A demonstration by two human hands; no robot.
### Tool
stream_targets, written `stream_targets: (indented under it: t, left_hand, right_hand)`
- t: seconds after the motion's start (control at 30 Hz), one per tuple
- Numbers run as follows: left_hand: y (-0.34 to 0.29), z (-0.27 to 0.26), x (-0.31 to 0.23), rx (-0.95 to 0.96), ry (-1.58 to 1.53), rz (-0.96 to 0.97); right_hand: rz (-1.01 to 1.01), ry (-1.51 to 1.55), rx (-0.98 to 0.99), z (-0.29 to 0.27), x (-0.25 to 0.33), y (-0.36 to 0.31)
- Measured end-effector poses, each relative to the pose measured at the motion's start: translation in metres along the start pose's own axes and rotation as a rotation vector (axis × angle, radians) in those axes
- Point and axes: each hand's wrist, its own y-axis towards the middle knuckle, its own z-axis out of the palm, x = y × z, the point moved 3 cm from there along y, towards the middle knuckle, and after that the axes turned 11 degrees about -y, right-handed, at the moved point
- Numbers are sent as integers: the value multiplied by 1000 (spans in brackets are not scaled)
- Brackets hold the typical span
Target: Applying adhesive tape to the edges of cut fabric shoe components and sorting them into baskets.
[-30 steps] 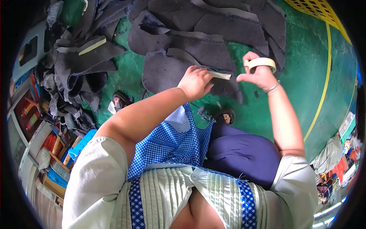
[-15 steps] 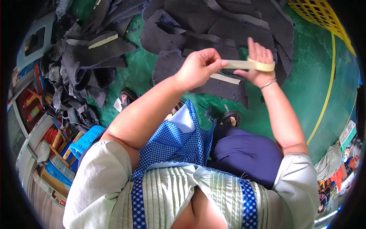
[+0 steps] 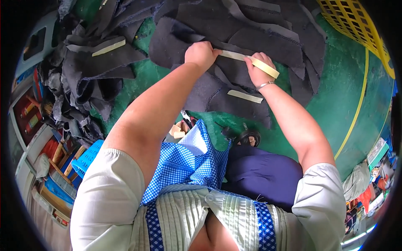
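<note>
My left hand (image 3: 201,56) is closed, pinching the free end of a pale yellow tape strip (image 3: 232,55) low over a dark grey fabric piece (image 3: 184,35). The strip runs taut to the tape roll (image 3: 268,69) at my right hand (image 3: 258,70). My right hand is closed, with the thumb at the point where the strip leaves the roll. The strip lies at or just above the fabric; whether it touches along its whole length I cannot tell. Nearer to me, a short tape piece (image 3: 245,96) is on another dark fabric piece (image 3: 209,94).
A heap of dark fabric scraps (image 3: 79,79) lies at left, with a tape piece (image 3: 109,47) on it. A yellow plastic basket (image 3: 360,31) stands at far right on the green floor (image 3: 335,92). A blue basket (image 3: 87,158) is at near left. Scissors (image 3: 186,117) are by my apron.
Both hands have moved away from me and down to the fabric, with the tape stretched between them. My right hand, previously spread with the roll around it, has closed.
</note>
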Motion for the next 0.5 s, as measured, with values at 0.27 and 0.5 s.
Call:
stream_targets:
  t: [0.27, 0.5]
  left_hand:
    - [-45, 15, -28, -27, 113, 769]
    - [-49, 19, -13, 79, 230, 586]
  right_hand:
    - [-61, -51, 80, 2, 0, 4]
    - [-175, 365, 735, -51, -45, 29]
